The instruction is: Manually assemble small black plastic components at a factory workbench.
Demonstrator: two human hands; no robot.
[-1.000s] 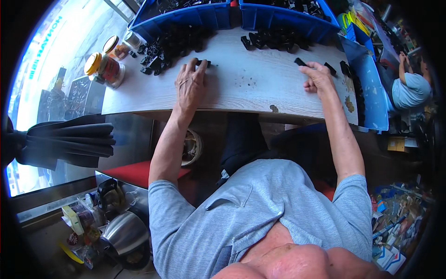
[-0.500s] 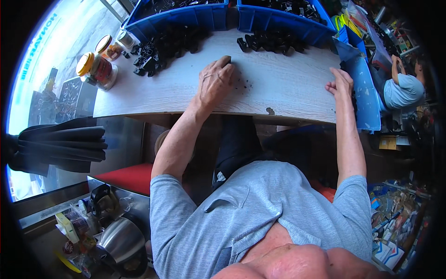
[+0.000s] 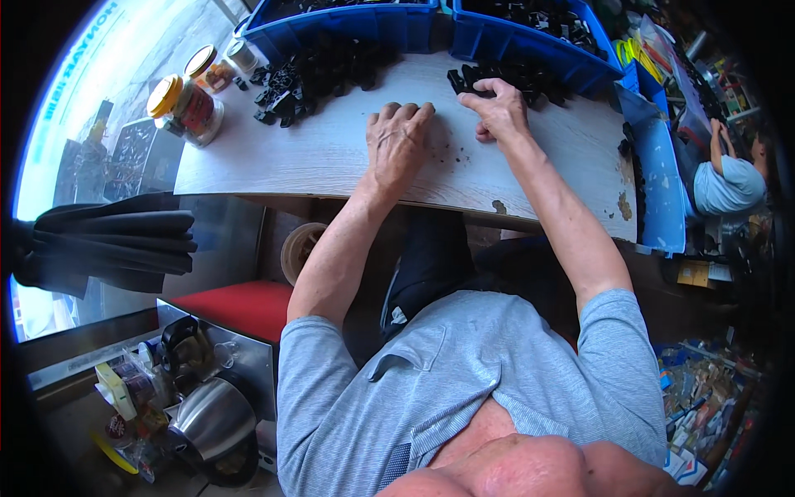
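My left hand (image 3: 399, 142) rests on the pale wooden table (image 3: 306, 161) with its fingers curled; what they hold, if anything, is hidden. To its right, my right hand (image 3: 502, 114) hovers at the near side of a pile of small black plastic parts (image 3: 542, 85). Its thumb and fingers are apart, and nothing shows between them. One black part (image 3: 455, 80) lies by those fingertips at the pile's left end. A larger heap of black parts (image 3: 331, 70) spreads beyond my left hand. Dark crumbs (image 3: 461, 158) are scattered between the hands.
Two blue bins of black parts, a left bin (image 3: 348, 31) and a right bin (image 3: 538, 41), line the far edge. Another blue bin (image 3: 667, 195) stands against the table's right end. Lidded jars (image 3: 195, 116) occupy the left corner. A person (image 3: 729, 178) works farther right.
My right hand has moved left from the table's right end to the right-hand pile. My left hand stays in place but has turned, its knuckles now facing the far side. The view has shifted slightly.
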